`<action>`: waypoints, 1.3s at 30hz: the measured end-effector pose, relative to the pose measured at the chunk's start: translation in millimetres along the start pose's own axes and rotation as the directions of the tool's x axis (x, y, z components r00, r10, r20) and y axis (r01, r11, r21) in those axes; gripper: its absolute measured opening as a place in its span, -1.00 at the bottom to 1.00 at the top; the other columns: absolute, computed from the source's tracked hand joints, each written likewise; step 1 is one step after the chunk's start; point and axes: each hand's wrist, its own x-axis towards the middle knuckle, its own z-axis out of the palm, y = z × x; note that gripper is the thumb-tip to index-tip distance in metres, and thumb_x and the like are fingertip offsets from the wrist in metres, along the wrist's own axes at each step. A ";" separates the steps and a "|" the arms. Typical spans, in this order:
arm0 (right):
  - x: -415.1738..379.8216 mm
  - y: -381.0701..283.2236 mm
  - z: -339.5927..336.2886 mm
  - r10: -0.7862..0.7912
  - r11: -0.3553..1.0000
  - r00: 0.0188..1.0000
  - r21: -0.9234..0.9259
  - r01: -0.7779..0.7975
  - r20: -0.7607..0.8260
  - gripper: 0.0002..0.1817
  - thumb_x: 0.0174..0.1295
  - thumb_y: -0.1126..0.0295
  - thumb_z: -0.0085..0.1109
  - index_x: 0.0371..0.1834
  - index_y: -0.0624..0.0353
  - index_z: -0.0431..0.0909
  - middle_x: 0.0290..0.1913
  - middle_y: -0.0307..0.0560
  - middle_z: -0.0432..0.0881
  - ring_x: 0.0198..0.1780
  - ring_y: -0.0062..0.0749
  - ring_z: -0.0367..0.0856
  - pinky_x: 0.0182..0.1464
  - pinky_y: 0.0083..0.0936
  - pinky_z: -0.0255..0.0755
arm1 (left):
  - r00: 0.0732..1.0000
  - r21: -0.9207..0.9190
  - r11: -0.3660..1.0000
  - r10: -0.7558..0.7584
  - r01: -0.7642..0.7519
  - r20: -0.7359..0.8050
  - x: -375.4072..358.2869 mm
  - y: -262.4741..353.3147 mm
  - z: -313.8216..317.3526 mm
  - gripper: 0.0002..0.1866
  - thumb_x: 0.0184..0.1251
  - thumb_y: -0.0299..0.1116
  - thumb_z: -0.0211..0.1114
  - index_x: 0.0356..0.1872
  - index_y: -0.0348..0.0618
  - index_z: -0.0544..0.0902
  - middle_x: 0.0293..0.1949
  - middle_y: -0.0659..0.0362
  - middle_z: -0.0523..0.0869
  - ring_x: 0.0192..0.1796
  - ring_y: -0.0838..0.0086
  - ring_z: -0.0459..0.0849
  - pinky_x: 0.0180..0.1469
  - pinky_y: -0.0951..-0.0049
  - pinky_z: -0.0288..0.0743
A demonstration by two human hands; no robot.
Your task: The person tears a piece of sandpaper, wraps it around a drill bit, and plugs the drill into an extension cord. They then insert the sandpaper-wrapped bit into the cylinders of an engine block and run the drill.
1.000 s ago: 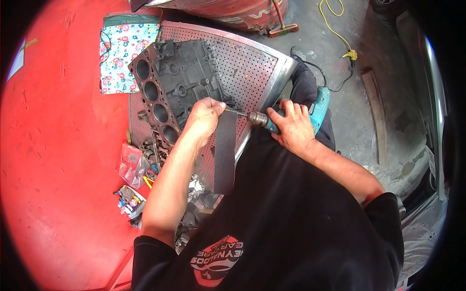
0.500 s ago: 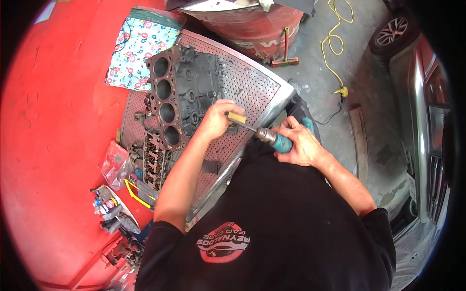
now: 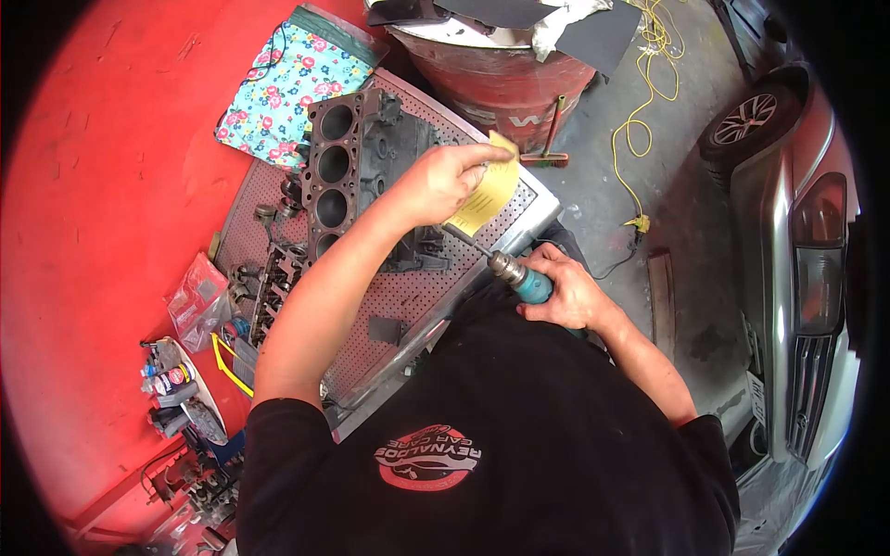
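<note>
My left hand (image 3: 445, 183) pinches a strip of yellow sandpaper (image 3: 489, 199) with printing on its back. The strip is stretched out over the corner of the perforated metal bench (image 3: 371, 345). Its lower end lies at the tip of a thin rod (image 3: 466, 240) in the chuck of a teal power drill (image 3: 533, 285). My right hand (image 3: 572, 295) is wrapped around the drill, close in front of my black shirt; the drill's handle is mostly hidden. Beyond my left forearm an engine block (image 3: 380, 153) with open cylinder bores rests on the bench.
A cylinder head (image 3: 269, 298) and loose engine parts lie left of the block. Behind it is a floral cloth (image 3: 287, 88). A red drum (image 3: 501, 88) and a broom (image 3: 553, 134) stand beyond the bench. On the right are a yellow cord (image 3: 623, 139) and a silver car (image 3: 788, 241).
My left hand has moved up and away from the drill, and the sandpaper, bunched small before, is now drawn out long. My right hand stays on the drill. The view has shifted a little.
</note>
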 end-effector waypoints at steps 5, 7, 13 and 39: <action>6.8 4.9 3.7 0.032 0.999 0.999 0.005 -0.032 -0.030 -0.32 -0.10 0.23 0.57 0.20 0.15 0.65 -0.05 -0.01 0.55 0.10 -0.04 0.61 0.22 -0.24 0.49 | 0.999 -0.414 0.910 -0.026 0.037 0.033 -15.4 25.1 -13.6 -0.49 0.47 -0.36 0.17 0.39 -0.31 0.48 0.13 0.09 0.72 0.11 0.48 0.68 0.26 0.40 0.50; 10.9 10.3 5.3 0.071 0.997 0.996 0.037 -0.069 -0.052 -0.33 -0.08 0.22 0.58 0.17 0.21 0.65 -0.04 0.00 0.57 0.10 -0.06 0.62 0.21 -0.26 0.48 | 0.999 -0.434 0.901 -0.015 -0.009 -0.052 -26.7 38.4 -14.7 -0.27 0.44 -0.27 0.30 0.54 -0.30 0.23 0.27 -0.03 0.63 0.30 0.30 0.62 0.39 0.32 0.41; 33.0 13.5 -7.2 0.256 0.828 0.963 0.533 -0.173 -0.086 -0.32 -0.01 0.23 0.59 0.22 0.20 0.58 -0.16 -0.15 0.65 -0.11 -0.40 0.64 0.04 -0.36 0.56 | 0.581 -0.162 0.985 -0.098 -0.059 -0.808 -60.2 -13.2 36.6 -0.30 0.42 -0.43 0.38 0.50 -0.27 0.25 0.23 -0.06 0.62 0.22 0.32 0.63 0.29 0.26 0.49; 48.1 -81.2 -41.9 -0.064 0.604 0.938 0.735 0.307 -0.340 -0.05 0.08 0.19 0.30 0.53 0.44 0.17 -0.08 -0.04 0.55 -0.09 -0.14 0.75 -0.02 -0.29 0.63 | 0.666 0.199 0.966 0.260 -0.168 -0.699 -43.0 -10.5 160.8 -0.37 -0.09 -0.32 0.57 0.05 -0.22 0.49 -0.14 -0.04 0.61 0.01 -0.07 0.56 0.20 -0.01 0.39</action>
